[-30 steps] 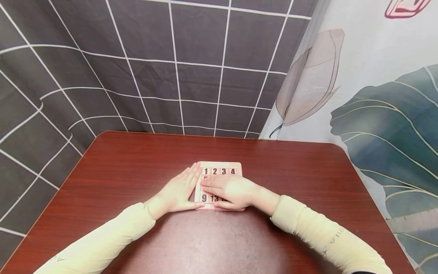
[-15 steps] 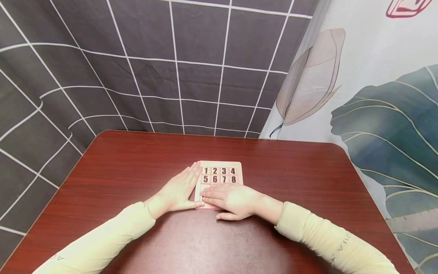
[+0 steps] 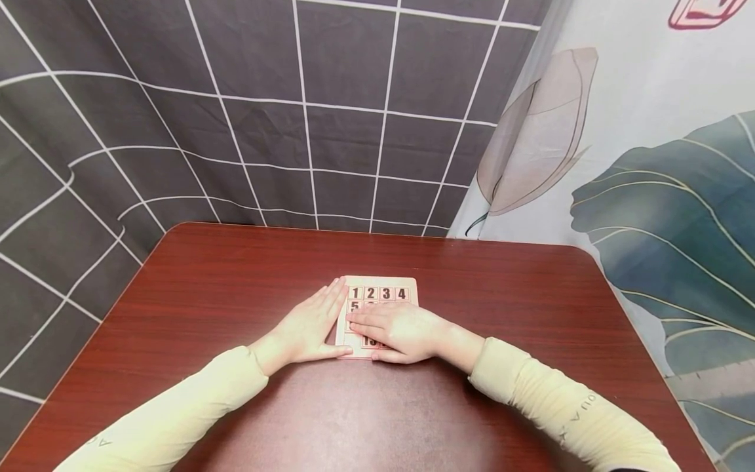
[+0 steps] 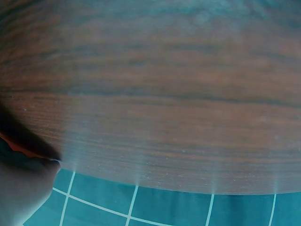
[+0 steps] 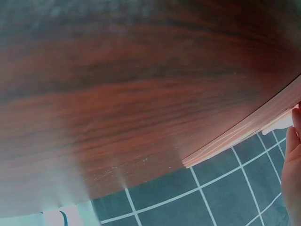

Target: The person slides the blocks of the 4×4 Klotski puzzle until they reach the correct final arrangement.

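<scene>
A light wooden number slide puzzle [image 3: 380, 281] lies flat on the reddish-brown table. Along its left edge rests my left hand [image 3: 307, 328], fingers straight, with the thumb at the near left corner. My right hand [image 3: 407, 331] lies over the middle and right of the board, its straight fingertips touching the number tiles near the left column. Tiles 1 to 4 show in the far row; most of the 5-to-8 row is covered. A bare slot shows at the near left, beside the partly covered 13. In the right wrist view the puzzle's side [image 5: 235, 137] is seen edge-on.
The wood-grain table [image 3: 248, 262] stretches around the board on all sides. Behind it hangs a dark curtain [image 3: 342, 137] with white grid lines, and a pale leaf-patterned curtain [image 3: 531, 223] hangs at the right.
My right hand slid toward me, baring the 5-to-8 row, then back away from me over it. The 9 seen at the near left corner no longer shows there. My left hand stays put.
</scene>
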### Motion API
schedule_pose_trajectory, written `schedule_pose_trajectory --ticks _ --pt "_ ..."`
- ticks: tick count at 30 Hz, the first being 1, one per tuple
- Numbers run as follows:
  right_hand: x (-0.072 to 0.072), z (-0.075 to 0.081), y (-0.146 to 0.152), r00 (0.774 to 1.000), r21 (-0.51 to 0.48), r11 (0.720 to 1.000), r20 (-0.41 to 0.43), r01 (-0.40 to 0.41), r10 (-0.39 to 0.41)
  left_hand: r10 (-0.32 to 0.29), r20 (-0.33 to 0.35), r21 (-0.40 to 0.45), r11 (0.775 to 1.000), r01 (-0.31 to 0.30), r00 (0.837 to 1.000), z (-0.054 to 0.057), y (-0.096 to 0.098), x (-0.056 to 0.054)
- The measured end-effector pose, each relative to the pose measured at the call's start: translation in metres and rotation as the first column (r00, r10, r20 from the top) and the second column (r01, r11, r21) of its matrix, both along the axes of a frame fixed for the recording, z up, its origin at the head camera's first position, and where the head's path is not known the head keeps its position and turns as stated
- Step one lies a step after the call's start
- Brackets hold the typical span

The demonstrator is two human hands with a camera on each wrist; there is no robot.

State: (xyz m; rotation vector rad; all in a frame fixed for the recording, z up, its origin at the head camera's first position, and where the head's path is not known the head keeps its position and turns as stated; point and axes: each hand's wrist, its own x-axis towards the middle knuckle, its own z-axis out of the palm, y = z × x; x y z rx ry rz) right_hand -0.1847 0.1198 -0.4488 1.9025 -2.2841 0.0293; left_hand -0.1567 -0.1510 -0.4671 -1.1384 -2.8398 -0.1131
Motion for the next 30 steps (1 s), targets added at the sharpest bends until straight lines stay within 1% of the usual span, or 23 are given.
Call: schedule_pose_trajectory --ticks 4,10,14,18,23,30 --pt "0.003 0.001 0.005 1.0 -0.03 0.999 -0.001 -0.014 0.014 -0.002 -0.01 0.001 1.0 0.002 1.0 -0.001 0.0 0.0" --pt "0.011 0.002 0.02 0.997 -0.08 0.994 -0.015 -0.072 0.071 0.003 -0.004 0.008 1.0 -0.003 1.0 -0.003 0.0 0.0" --pt "0.016 0.0 0.031 0.995 -0.076 0.992 -0.036 -0.099 0.096 0.005 0.004 0.014 1.0 -0.005 1.0 -0.002 0.001 -0.001" --pt "0.021 -0.001 0.036 0.995 -0.061 0.994 -0.046 -0.096 0.093 0.0 -0.001 0.012 1.0 0.0 1.0 -0.002 0.0 0.0" --pt "0.021 -0.002 0.037 0.994 -0.053 0.993 -0.043 -0.101 0.099 -0.003 -0.011 0.014 1.0 0.003 1.0 0.0 0.001 0.0" --pt "0.019 -0.003 0.037 0.992 -0.06 0.991 -0.047 -0.122 0.119 0.003 0.005 0.015 1.0 -0.004 1.0 0.0 0.002 0.0"
